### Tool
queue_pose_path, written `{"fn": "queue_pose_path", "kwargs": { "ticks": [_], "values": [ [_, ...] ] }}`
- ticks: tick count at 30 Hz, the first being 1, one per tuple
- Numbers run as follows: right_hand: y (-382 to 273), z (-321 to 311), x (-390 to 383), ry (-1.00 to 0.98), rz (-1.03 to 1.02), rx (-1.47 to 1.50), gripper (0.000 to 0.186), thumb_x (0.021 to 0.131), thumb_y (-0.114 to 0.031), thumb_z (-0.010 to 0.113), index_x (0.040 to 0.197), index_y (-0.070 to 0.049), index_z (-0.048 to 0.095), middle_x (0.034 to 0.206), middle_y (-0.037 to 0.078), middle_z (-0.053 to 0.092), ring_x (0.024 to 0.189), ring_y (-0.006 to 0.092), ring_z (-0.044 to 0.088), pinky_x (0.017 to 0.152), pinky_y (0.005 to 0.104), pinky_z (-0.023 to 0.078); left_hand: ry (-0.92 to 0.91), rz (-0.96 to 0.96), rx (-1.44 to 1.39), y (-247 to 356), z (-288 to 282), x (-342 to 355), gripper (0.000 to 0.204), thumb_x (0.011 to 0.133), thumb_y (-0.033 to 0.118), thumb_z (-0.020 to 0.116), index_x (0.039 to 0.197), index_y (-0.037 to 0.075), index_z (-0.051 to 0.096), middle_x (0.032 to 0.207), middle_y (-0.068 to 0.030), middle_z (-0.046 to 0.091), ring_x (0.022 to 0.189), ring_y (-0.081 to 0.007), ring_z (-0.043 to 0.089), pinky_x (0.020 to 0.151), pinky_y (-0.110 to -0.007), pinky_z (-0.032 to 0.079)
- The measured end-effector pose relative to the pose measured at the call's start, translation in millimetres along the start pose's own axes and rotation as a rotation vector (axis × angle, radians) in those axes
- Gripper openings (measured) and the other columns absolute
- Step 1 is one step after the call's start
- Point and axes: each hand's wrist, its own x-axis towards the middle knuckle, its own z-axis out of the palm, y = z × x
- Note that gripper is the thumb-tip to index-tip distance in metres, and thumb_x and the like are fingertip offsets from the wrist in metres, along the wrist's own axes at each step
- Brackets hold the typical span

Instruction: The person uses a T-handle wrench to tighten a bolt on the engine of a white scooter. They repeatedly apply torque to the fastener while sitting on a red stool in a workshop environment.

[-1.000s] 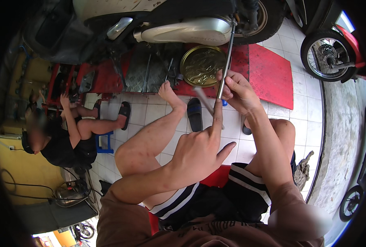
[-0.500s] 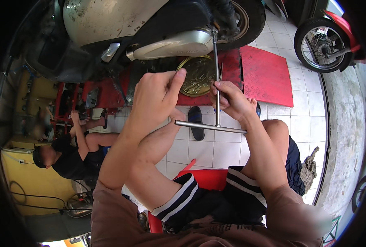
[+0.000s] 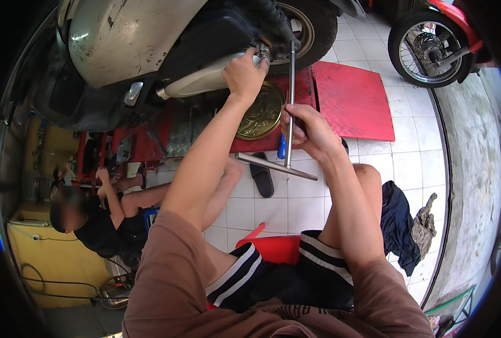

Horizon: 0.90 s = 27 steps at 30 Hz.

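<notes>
A scooter (image 3: pixel 149 39) stands on a red ramp ahead of me. My left hand (image 3: pixel 245 73) reaches up and rests on the silver exhaust end next to the rear wheel (image 3: pixel 309 28). My right hand (image 3: pixel 309 132) grips the long shaft of a metal T-handle wrench (image 3: pixel 289 101), whose upper end meets the scooter near the wheel hub. The cross bar of the wrench sits below my right hand, over the tiled floor. A round brass-coloured tray (image 3: pixel 262 112) lies under the scooter.
A person in black (image 3: pixel 93 222) sits on the floor at the left beside red tool racks. A black sandal (image 3: pixel 262 174) lies on the tiles. A red ramp panel (image 3: pixel 352 98), another motorbike wheel (image 3: pixel 425 39) and dark cloths (image 3: pixel 402 225) are at the right.
My left hand has gone up from near my knee to the exhaust by the wheel. The wrench has risen with its tip now at the scooter. My view has moved closer.
</notes>
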Motion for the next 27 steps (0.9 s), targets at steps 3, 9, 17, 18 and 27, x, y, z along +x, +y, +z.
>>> {"fn": "queue_pose_path", "kwargs": {
  "ticks": [3,9,17,18,27],
  "values": [
    [-5.7,-2.6,-1.5,0.026,-0.012,0.012,0.029,0.097,-0.023,0.046,0.077,-0.003,0.053,0.045,-0.002,0.032,0.041,0.0082,0.024,0.044,0.0253,0.02,0.043,0.0,-0.022,3.5,7.6,4.2,0.021,0.076,0.03,0.071,0.091,0.015,0.072,0.071,-0.0126,0.068,0.072,-0.0339,0.066,0.064,-0.045,0.051],
    [-11.4,-1.8,-4.2,0.086,0.001,-0.032,0.029,0.096,-0.023,0.047,0.076,-0.003,0.055,0.045,-0.002,0.034,0.041,0.0074,0.027,0.043,0.0243,0.022,0.126,0.082,-0.08,-6.0,25.5,-8.6,0.019,0.076,0.028,0.071,0.087,0.012,0.073,0.057,-0.0073,0.062,0.056,-0.03,0.062,0.054,-0.041,0.047],
    [-13.7,-15.2,0.6,0.362,0.246,-0.542,0.03,0.094,-0.027,0.051,0.076,-0.004,0.058,0.055,-0.002,0.045,0.046,0.0069,0.033,0.047,0.0242,0.026,0.093,-0.361,-0.301,-27.6,41.0,-134.2,0.016,0.076,0.019,0.074,0.084,0.006,0.071,0.049,-0.0065,0.055,0.043,-0.018,0.055,0.048,-0.032,0.042],
    [-11.8,-17.3,1.8,0.385,0.32,-0.628,0.029,0.093,-0.028,0.053,0.078,-0.004,0.059,0.059,0.0,0.05,0.049,0.0073,0.038,0.049,0.0238,0.03,0.078,-0.405,-0.278,-36.7,50.6,-146.4,0.016,0.076,0.019,0.074,0.083,0.006,0.071,0.05,-0.0067,0.056,0.045,-0.0177,0.056,0.048,-0.032,0.043],
    [12.4,-8.5,10.3,0.33,0.537,-1.391,0.036,0.084,-0.032,0.057,0.084,0.003,0.067,0.082,0.02,0.067,0.08,0.028,0.066,0.075,0.0382,0.049,-0.522,-0.948,-0.704,-106.6,112.7,-162.7,0.045,0.089,0.032,0.064,0.122,0.002,0.056,0.085,-0.0076,0.07,0.067,-0.0178,0.065,0.057,-0.029,0.048]
  ]
}}
